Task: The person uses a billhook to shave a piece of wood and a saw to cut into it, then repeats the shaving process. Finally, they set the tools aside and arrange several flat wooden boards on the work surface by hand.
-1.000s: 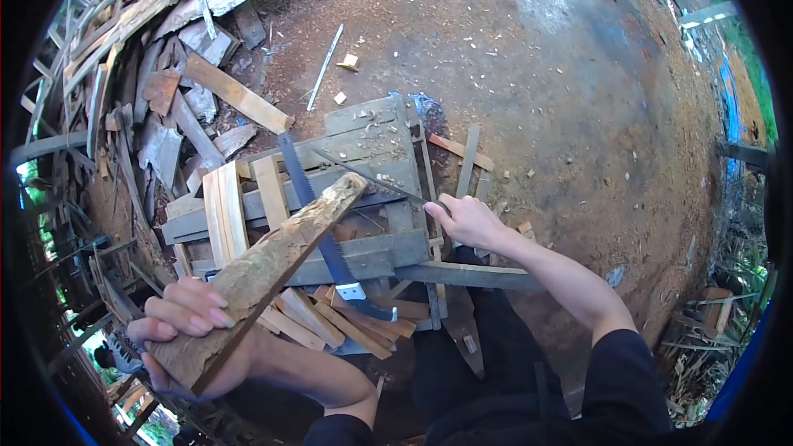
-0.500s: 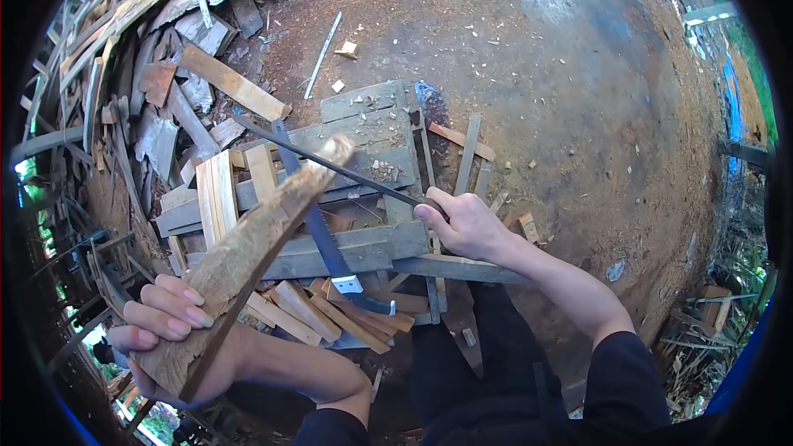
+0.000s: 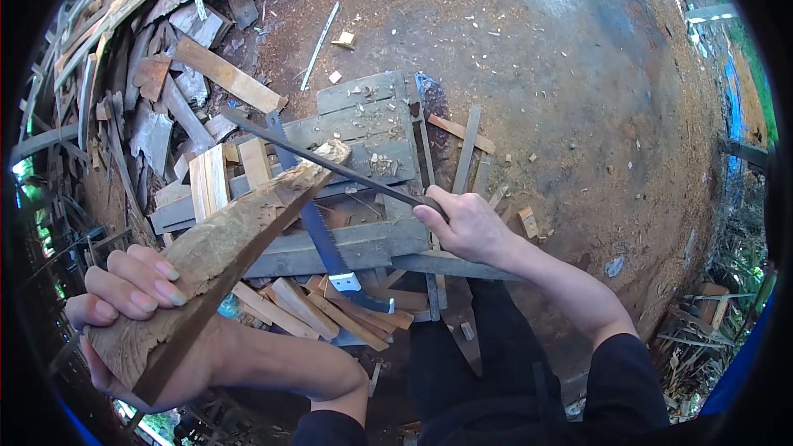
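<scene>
My left hand (image 3: 149, 306) grips the lower end of a long rough piece of wood (image 3: 223, 252), its fingers wrapped over the top. The wood slants up to the right. My right hand (image 3: 467, 219) is closed on the handle of a long dark blade (image 3: 330, 163), which crosses over the wood's pale, chipped far end. Below them a saw (image 3: 326, 241) with a blue-looking blade and a white fitting lies across a grey plank bench (image 3: 363, 244). Wood chips sit on the bench top.
Cut wood pieces (image 3: 310, 310) lie at the bench's near side. A scrap wood pile (image 3: 157, 74) fills the left. Loose slats (image 3: 467, 149) and small blocks are on the dirt floor (image 3: 537, 99). More scraps (image 3: 702, 339) lie at the lower right.
My left hand has moved left and slightly up with the wood, which now lies at a flatter slant. My right hand has hardly moved; the blade's tip has shifted slightly left.
</scene>
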Tool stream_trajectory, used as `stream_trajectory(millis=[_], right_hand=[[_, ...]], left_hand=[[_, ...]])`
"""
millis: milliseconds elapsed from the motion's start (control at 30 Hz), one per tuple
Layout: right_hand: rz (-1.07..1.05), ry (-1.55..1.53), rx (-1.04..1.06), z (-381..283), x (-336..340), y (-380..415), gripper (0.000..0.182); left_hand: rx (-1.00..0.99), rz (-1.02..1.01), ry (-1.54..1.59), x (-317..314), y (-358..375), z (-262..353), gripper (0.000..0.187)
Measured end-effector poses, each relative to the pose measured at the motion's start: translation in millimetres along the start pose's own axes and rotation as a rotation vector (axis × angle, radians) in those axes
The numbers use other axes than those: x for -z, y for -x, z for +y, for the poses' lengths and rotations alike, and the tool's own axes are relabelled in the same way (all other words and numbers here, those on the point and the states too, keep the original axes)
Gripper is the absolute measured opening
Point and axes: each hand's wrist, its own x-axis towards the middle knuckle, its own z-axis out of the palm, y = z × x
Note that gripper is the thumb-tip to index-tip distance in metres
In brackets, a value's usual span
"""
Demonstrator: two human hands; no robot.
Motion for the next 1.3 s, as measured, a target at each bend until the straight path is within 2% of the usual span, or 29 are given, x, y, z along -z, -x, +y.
stream_trajectory(millis=[100,167,233,333,400,467,533,633,767,900,1000,1067,1100,1133,1167,1300], right_hand=[[-0.069,0.007,-0.279,42.1,-29.2,-25.2,0.051],[-0.033,0.016,-0.235,52.6,-26.4,-25.7,0.051],[-0.022,-0.07,-0.209,14.4,1.4,-17.1,0.052],[0.057,-0.168,-0.112,-4.3,-4.5,-12.7,0.054],[0.026,-0.134,-0.156,26.0,-26.3,-23.3,0.053],[-0.057,0.116,-0.179,55.2,-40.6,-35.7,0.045],[-0.08,0.104,-0.179,15.9,-14.9,-35.6,0.046],[0.012,-0.067,-0.112,-27.6,4.0,-19.8,0.058],[-0.046,0.12,-0.244,47.3,-44.9,-26.6,0.053],[0.064,0.064,-0.247,15.9,-22.2,-21.1,0.052],[0.107,-0.151,-0.059,-17.8,-9.5,-9.7,0.05],[0.063,-0.13,-0.108,18.3,-35.4,-9.9,0.05],[0.021,0.024,-0.145,44.1,-46.8,-14.0,0.05],[-0.017,0.169,-0.175,45.8,-47.2,-21.3,0.05],[-0.013,0.152,-0.149,48.5,-47.5,-21.3,0.052],[0.066,0.0,-0.058,-18.3,-17.8,1.3,0.054]], left_hand=[[0.033,0.005,0.038,5.9,-9.3,-5.6,0.037],[0.048,-0.039,0.043,14.6,-20.7,-10.0,0.04],[0.063,-0.033,0.062,13.4,-20.6,-9.6,0.04],[0.053,-0.01,0.07,14.9,-18.3,-8.3,0.039],[0.039,-0.003,0.065,16.9,-15.9,-9.7,0.038],[0.044,-0.047,0.086,15.6,-15.6,-8.3,0.038],[0.052,-0.072,0.083,17.0,-12.4,-7.5,0.038],[0.006,-0.046,0.1,17.2,-5.8,-5.6,0.039],[-0.019,-0.058,0.099,16.2,1.1,-2.5,0.038],[0.027,-0.016,0.115,19.1,5.0,2.2,0.036],[0.0,-0.021,0.119,22.2,12.8,3.6,0.036],[-0.01,-0.04,0.12,20.9,16.4,5.5,0.035],[-0.008,-0.018,0.104,20.2,19.5,5.7,0.035],[-0.011,-0.002,0.08,21.5,19.4,6.8,0.035],[-0.007,-0.029,0.094,24.1,20.1,8.0,0.035],[-0.049,-0.026,0.114,22.2,31.0,10.1,0.035]])
